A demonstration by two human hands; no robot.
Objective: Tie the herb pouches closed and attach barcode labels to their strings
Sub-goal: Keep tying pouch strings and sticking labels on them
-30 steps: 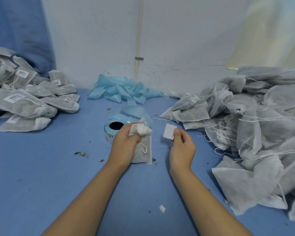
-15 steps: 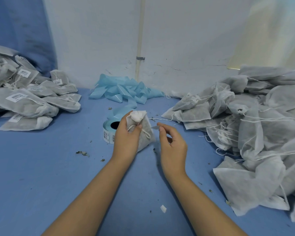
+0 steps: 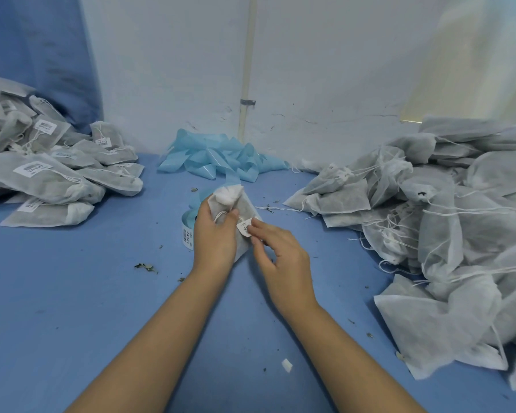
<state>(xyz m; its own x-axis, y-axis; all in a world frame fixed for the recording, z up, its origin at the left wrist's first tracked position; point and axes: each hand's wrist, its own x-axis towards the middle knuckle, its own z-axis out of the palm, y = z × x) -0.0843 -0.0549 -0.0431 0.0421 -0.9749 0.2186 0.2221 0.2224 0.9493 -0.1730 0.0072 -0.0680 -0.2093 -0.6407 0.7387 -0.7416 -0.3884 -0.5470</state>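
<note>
**Q:** Report hand status and location of the work item.

**A:** My left hand [image 3: 213, 236] grips one herb pouch [image 3: 236, 210] just below its gathered neck, thumb across the string [image 3: 221, 215]. My right hand [image 3: 280, 257] pinches a barcode label [image 3: 245, 228] between thumb and forefinger, against the pouch face just beside my left thumb. The pouch is held between both hands, above the surface [image 3: 72, 293].

**Q:** Progress?

**A:** The neck of this pouch is bunched closed, so I judge tying complete and labelling in hand. Whether the label is already folded around the string, I cannot tell. Far to the left of my hands lies the finished pile [image 3: 51, 174], with labels visible on several pouches. To the right lies the unlabelled pile [image 3: 444, 219], loose strings trailing; it looks the larger of the two, so I judge that much of the batch remains.

**Q:** Surroundings and obstructions?

**A:** The label roll [image 3: 188, 231] sits directly behind my left hand, partly hidden by it. Beyond both hands, against the wall, lies a heap of spent blue backing strip [image 3: 221, 159]. Herb crumbs [image 3: 145, 266] are scattered left of my left forearm; a small white scrap [image 3: 286, 365] lies near my right forearm. Trailing strings from the right-hand pile could snag the next pick.
</note>
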